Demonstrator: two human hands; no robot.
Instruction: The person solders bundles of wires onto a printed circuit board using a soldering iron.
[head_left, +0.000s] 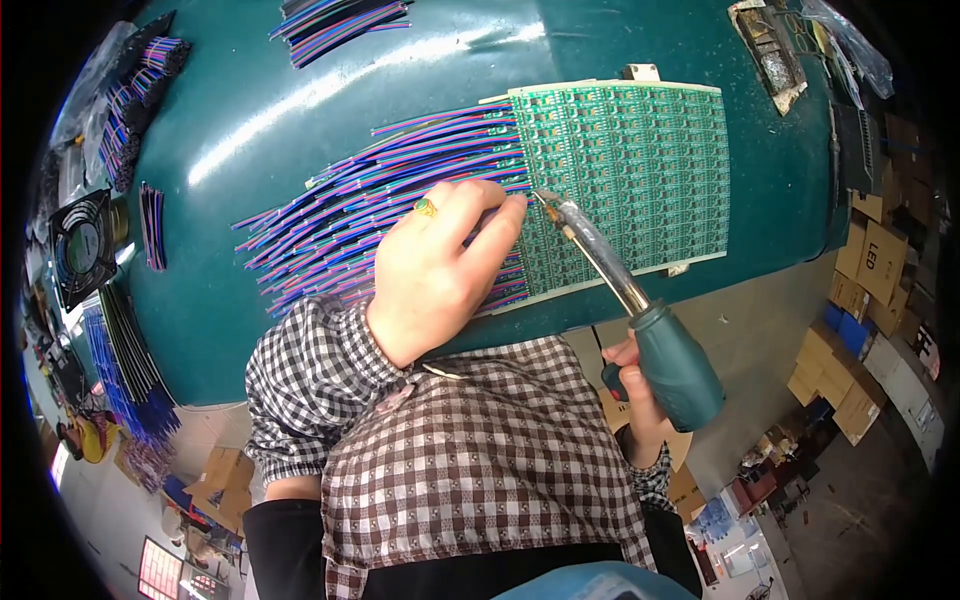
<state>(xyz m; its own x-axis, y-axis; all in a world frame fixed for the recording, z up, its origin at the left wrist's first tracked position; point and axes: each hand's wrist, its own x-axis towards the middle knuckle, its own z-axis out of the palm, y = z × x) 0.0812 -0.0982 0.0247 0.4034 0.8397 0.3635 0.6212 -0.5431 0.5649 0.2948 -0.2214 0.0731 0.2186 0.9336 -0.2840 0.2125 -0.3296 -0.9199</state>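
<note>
My left hand [437, 262], with a green-stoned ring, is closed in a pinch on the end of a wire bundle at the left edge of a green circuit board panel [630, 180]. Many blue, red and black wires [400, 165] fan out leftward from that edge, some of them under my hand. In my right hand [640, 393] is a soldering iron [678, 365] with a dark green handle. Its tip touches or hovers just over the board, close to my left fingertips; which one cannot be told.
The green table [215, 345] carries another wire bundle [340, 28] at the far side and a small one [152, 226] at left. A black fan [83, 247] stands by the left edge. At far right lies a worn metal holder [768, 57]. Cardboard boxes [835, 375] sit beyond the table.
</note>
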